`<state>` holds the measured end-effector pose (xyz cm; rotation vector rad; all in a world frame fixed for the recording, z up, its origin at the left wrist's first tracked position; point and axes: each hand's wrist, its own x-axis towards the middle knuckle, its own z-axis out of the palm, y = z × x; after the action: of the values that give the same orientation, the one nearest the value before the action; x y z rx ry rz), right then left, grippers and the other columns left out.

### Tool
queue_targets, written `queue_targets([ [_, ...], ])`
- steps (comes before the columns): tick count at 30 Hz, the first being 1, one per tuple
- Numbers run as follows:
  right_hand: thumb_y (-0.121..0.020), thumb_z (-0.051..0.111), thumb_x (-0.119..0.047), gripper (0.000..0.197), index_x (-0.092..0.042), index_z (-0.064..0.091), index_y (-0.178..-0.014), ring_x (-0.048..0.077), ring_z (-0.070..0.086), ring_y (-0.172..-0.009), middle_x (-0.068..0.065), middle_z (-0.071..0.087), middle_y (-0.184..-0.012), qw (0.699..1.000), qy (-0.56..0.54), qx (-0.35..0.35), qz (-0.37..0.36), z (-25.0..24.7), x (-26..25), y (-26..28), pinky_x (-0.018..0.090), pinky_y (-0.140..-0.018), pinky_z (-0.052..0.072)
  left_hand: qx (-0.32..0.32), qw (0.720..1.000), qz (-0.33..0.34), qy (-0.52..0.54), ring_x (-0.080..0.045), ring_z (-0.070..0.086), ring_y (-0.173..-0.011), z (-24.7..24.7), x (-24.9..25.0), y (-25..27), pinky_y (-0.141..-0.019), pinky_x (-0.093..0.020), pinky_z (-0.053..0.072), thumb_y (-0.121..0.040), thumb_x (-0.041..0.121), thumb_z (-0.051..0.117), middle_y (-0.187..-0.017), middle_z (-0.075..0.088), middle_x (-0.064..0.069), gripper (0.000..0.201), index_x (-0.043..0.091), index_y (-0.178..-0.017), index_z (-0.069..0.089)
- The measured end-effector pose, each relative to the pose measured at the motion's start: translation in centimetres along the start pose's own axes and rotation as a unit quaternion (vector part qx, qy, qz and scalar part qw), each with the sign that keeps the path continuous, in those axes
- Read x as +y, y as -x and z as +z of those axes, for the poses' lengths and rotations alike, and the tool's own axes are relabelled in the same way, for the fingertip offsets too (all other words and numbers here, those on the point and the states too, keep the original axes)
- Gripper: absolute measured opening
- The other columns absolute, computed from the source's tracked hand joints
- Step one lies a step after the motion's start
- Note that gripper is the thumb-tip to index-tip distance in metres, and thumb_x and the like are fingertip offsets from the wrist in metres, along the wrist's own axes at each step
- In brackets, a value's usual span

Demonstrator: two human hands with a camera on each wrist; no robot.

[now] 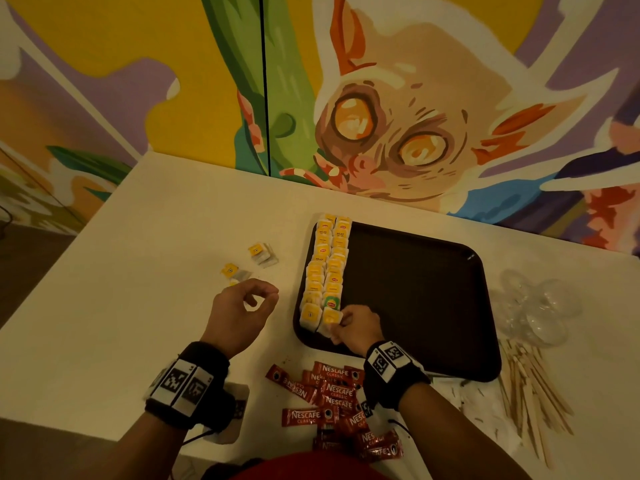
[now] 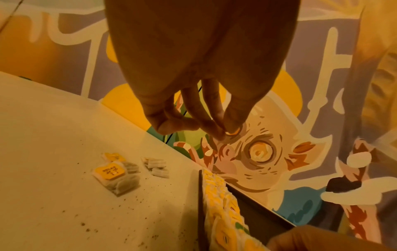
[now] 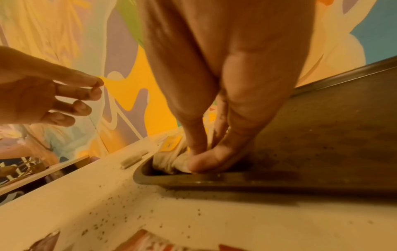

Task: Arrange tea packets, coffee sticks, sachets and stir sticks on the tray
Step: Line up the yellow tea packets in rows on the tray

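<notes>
Pinching a tea packet [image 1: 329,318] on the tray [image 1: 415,289], right hand [image 1: 356,327]; left hand [image 1: 242,313] hovers, fingers loosely curled, empty

Tray [image 1: 415,289]: dark, smooth, semi-matt plastic. On it, tea packets [image 1: 325,268]: matt paper. Beside tray: glossy foil coffee sticks [image 1: 332,396], bare wooden stir sticks [image 1: 530,393], matt white table [image 1: 156,220].

Both forearms reach forward, each wrist wearing a black band with square markers. The left hand [image 1: 242,311] hovers empty, fingers [image 2: 211,108] loosely curled toward the thumb. The right hand [image 1: 356,327] is lowered, thumb and fingers [image 3: 198,141] pinched together.
</notes>
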<state>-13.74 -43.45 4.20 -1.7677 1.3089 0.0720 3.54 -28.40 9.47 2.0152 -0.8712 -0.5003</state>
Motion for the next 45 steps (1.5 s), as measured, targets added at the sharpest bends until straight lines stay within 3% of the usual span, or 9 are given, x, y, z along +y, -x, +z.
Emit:
queue_targets([
  [8, -0.081, 0.077, -0.010, 0.026, -0.013, 0.054, -0.092, 0.011, 0.066, -0.057, 0.009, 0.069, -0.088, 0.999, -0.035, 0.023, 0.002, 0.4, -0.3, -0.1, 0.018, -0.052, 0.053, -0.006, 0.999, -0.031, -0.027, -0.007, 0.056, -0.073, 0.1, -2.2, -0.4, -0.064, -0.018, 0.042, -0.086, 0.017, 0.071, -0.086, 0.068, 0.014, 0.009, 0.025, -0.082, 0.070],
  [16, -0.083, 0.073, -0.034, 0.035, -0.022, 0.046, -0.102, 0.013, 0.051, -0.092, 0.000, 0.049, -0.107, 0.993, 0.028, 0.103, -0.055, -0.6, -3.1, -0.1, 0.030, -0.078, 0.048, 0.025, 0.989, -0.141, -0.042, -0.017, 0.061, -0.067, -1.6, -5.2, -2.9, -0.069, -0.026, 0.044, -0.087, 0.025, 0.070, -0.090, 0.072, 0.005, 0.003, 0.022, -0.088, 0.070],
  [19, -0.089, 0.067, -0.030, 0.023, -0.022, 0.050, -0.102, 0.015, 0.052, -0.100, 0.001, 0.053, -0.110, 0.990, 0.025, 0.097, -0.101, -0.4, -5.6, -1.0, 0.033, -0.085, 0.050, 0.027, 0.980, -0.187, -0.065, -0.020, 0.062, -0.080, -1.7, -6.5, -4.5, -0.077, -0.029, 0.046, -0.087, 0.031, 0.070, -0.099, 0.070, 0.000, 0.023, 0.015, -0.103, 0.067],
  [22, -0.092, 0.064, -0.026, 0.012, -0.020, 0.055, -0.097, 0.015, 0.057, -0.093, 0.000, 0.059, -0.098, 0.986, 0.029, 0.061, -0.149, 0.4, -8.4, -2.4, 0.030, -0.077, 0.051, 0.002, 0.969, -0.232, -0.081, -0.022, 0.058, -0.092, -1.5, -7.6, -5.8, -0.083, -0.035, 0.050, -0.087, 0.031, 0.070, -0.111, 0.065, -0.007, 0.039, 0.012, -0.119, 0.060],
  [28, -0.090, 0.063, -0.021, 0.012, -0.016, 0.059, -0.101, 0.026, 0.058, -0.099, 0.009, 0.062, -0.103, 0.979, 0.091, -0.004, -0.185, 3.5, -13.2, -6.3, 0.037, -0.083, 0.050, -0.086, 0.960, -0.225, -0.145, -0.034, 0.051, -0.116, -0.8, -6.9, -7.5, -0.098, -0.039, 0.044, -0.079, 0.041, 0.075, -0.134, 0.037, -0.011, 0.078, 0.026, -0.146, 0.037],
  [31, -0.094, 0.057, -0.020, 0.030, -0.017, 0.054, -0.124, 0.031, 0.053, -0.110, 0.014, 0.054, -0.121, 0.972, 0.150, -0.034, -0.177, 4.5, -14.8, -7.9, 0.034, -0.088, 0.043, -0.102, 0.958, -0.211, -0.165, -0.032, 0.051, -0.112, -0.6, -6.7, -8.1, -0.094, -0.032, 0.043, -0.081, 0.039, 0.075, -0.127, 0.040, -0.010, 0.061, 0.023, -0.135, 0.054],
  [35, -0.097, 0.052, -0.021, 0.042, -0.021, 0.049, -0.138, 0.038, 0.051, -0.117, 0.016, 0.043, -0.132, 0.961, 0.204, -0.075, -0.170, 6.2, -15.7, -9.6, 0.033, -0.093, 0.041, -0.090, 0.965, -0.153, -0.191, -0.033, 0.054, -0.105, -0.4, -6.2, -8.3, -0.073, -0.022, 0.034, -0.090, 0.024, 0.065, -0.111, 0.062, -0.014, 0.023, 0.008, -0.106, 0.072],
  [40, -0.097, 0.052, -0.024, 0.028, -0.013, 0.058, -0.122, 0.039, 0.049, -0.110, 0.015, 0.043, -0.128, 0.946, 0.270, -0.068, -0.168, 7.3, -15.8, -10.3, 0.039, -0.091, 0.045, -0.082, 0.968, -0.170, -0.165, -0.026, 0.059, -0.095, -0.1, -7.0, -8.6, -0.075, -0.025, 0.037, -0.092, 0.023, 0.061, -0.097, 0.067, -0.009, 0.020, 0.009, -0.098, 0.073],
  [45, -0.091, 0.060, -0.009, 0.012, -0.006, 0.062, -0.102, 0.029, 0.051, -0.093, 0.014, 0.052, -0.112, 0.961, 0.199, -0.055, -0.185, 7.7, -14.5, -10.1, 0.026, -0.070, 0.031, -0.043, 0.973, -0.211, -0.081, -0.023, 0.059, -0.096, -0.2, -7.0, -8.1, -0.083, -0.028, 0.046, -0.091, 0.022, 0.065, -0.101, 0.064, -0.001, 0.019, 0.010, -0.105, 0.068],
])
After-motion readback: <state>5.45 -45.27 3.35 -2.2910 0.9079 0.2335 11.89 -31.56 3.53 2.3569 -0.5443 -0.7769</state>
